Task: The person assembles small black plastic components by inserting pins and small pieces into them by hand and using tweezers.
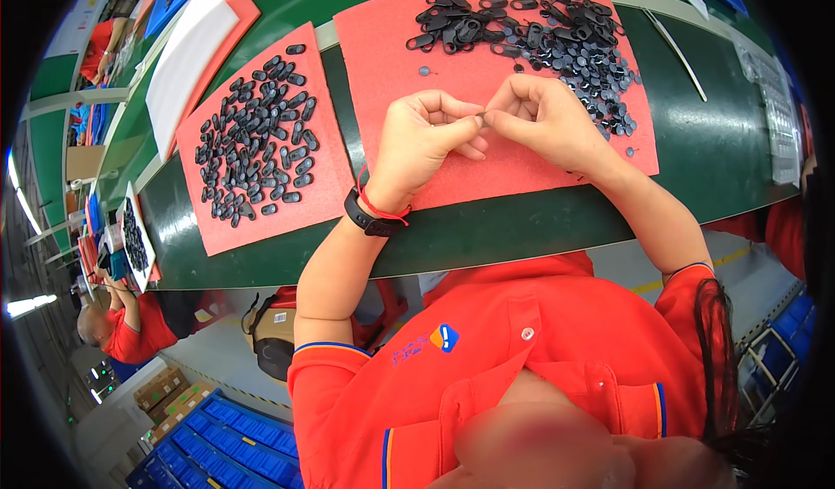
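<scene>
Over the pink foam mat [487, 180], my left hand [422, 137] and my right hand [548, 123] meet fingertip to fingertip. Thumbs and forefingers of both are pinched together on something small, mostly hidden between them. Beyond my hands lies a heap of black oval plastic parts with holes [465, 28]. Small round dark discs [583, 67] are spread just past my right hand, and a lone disc [424, 70] lies beyond my left. On a second pink mat [209, 237] to the left are many black oval pieces [261, 132].
Both mats rest on a green worktable [696, 141]. White and pink foam sheets [196, 45] lie at the far left. A thin white strip [677, 54] and a clear plastic tray [774, 115] are at the right. Another person in red [139, 328] sits at the left.
</scene>
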Tool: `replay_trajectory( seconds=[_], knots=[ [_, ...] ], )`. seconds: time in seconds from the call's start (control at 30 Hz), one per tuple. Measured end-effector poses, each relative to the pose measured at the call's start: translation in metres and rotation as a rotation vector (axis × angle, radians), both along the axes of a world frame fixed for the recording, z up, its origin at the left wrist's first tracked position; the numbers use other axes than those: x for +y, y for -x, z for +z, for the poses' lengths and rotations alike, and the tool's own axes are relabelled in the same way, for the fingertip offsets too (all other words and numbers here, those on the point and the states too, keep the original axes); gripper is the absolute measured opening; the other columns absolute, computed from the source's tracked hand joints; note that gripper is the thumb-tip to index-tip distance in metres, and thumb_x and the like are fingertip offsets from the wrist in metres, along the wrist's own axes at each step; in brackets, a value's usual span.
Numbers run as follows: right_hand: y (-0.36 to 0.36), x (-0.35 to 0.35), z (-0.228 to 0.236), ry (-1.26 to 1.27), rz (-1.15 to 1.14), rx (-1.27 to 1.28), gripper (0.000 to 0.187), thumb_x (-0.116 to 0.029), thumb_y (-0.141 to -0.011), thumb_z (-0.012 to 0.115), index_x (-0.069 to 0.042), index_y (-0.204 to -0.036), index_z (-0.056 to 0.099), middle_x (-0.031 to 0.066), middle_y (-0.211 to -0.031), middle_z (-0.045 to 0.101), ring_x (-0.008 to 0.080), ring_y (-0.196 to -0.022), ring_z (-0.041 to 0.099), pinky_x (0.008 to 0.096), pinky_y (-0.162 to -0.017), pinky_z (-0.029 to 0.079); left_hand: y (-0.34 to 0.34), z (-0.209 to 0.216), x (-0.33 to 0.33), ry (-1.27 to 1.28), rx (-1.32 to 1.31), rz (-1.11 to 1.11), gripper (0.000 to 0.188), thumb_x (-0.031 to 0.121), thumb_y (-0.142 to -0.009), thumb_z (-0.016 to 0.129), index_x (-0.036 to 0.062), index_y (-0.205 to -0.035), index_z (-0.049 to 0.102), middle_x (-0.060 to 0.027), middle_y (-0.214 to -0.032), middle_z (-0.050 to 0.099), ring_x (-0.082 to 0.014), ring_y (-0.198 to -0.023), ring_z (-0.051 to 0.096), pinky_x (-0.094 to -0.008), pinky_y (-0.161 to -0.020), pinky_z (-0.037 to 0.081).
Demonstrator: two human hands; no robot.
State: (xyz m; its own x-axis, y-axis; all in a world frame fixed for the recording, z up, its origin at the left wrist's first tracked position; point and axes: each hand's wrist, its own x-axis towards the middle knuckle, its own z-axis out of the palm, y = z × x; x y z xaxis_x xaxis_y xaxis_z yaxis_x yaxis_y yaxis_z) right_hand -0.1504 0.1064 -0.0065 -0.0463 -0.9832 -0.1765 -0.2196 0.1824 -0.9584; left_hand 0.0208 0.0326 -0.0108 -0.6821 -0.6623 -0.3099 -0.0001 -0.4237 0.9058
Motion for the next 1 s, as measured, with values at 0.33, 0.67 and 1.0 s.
replay_trajectory(
  seconds=[0.33,0.67,1.0],
  knots=[
    [-0.002,0.000,0.001,0.015,0.002,0.007,0.012,-0.013,-0.082,0.061,-0.001,-0.081,0.059,-0.0035,-0.068,0.056,0.0002,-0.058,0.044,0.0180,-0.050,0.034,0.000,0.001,0.000,0.011,-0.011,-0.010,0.009,0.000,-0.081,0.063,-0.0041,-0.087,0.058,-0.0124,-0.080,0.065,-0.0142,-0.062,0.063,-0.0228,-0.055,0.053],
    [-0.002,-0.002,0.004,-0.001,0.002,0.039,0.011,-0.012,-0.082,0.061,-0.002,-0.082,0.058,-0.0051,-0.069,0.053,0.0003,-0.059,0.042,0.0175,-0.052,0.034,0.000,0.002,0.000,0.004,0.022,0.039,0.014,0.001,-0.081,0.063,-0.0054,-0.092,0.059,-0.0118,-0.079,0.065,-0.0139,-0.062,0.063,-0.0227,-0.056,0.053],
    [-0.010,0.000,0.005,0.014,-0.039,-0.109,0.011,-0.013,-0.087,0.059,-0.002,-0.088,0.057,-0.0036,-0.074,0.054,-0.0011,-0.054,0.040,0.0143,-0.047,0.030,-0.006,0.016,-0.005,0.164,-0.063,0.000,0.009,0.004,-0.081,0.063,-0.0034,-0.085,0.060,-0.0074,-0.072,0.063,-0.0092,-0.058,0.060,-0.0193,-0.046,0.047]
  ],
)
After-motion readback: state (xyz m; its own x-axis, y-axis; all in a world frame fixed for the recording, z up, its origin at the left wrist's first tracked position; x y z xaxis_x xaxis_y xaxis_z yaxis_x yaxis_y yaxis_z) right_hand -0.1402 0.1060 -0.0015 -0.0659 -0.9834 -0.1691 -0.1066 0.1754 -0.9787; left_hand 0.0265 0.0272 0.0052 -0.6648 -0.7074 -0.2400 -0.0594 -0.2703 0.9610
